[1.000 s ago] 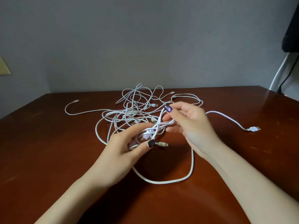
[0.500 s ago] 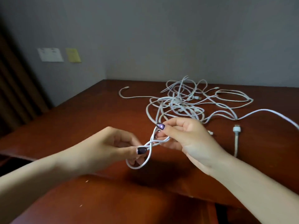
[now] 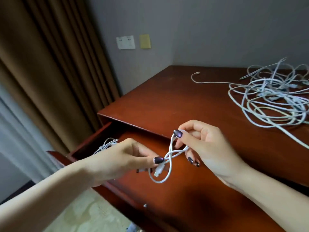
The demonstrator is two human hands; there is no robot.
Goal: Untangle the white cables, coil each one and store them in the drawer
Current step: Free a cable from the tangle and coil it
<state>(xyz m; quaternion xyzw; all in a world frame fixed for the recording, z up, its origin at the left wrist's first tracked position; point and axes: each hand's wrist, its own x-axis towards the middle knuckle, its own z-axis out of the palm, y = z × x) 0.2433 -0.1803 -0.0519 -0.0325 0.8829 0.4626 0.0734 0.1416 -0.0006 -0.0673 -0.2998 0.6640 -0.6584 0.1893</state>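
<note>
Left hand (image 3: 123, 158) and right hand (image 3: 200, 144) pinch one coiled cable (image 3: 168, 158) directly above the open drawer (image 3: 87, 144), left hand nearer its stored cables (image 3: 107, 144).

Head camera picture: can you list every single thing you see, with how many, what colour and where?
coiled cable: one, white, held over the open drawer
cable pile: one tangle, white, on the desk, right
cable in drawer: at least one, white, back left corner
drawer: one, reddish brown, open
desk: one, reddish brown
curtain: one, brown, left
wall plates: one white, one yellow
left hand: pinching the coil
right hand: pinching the coil
</note>
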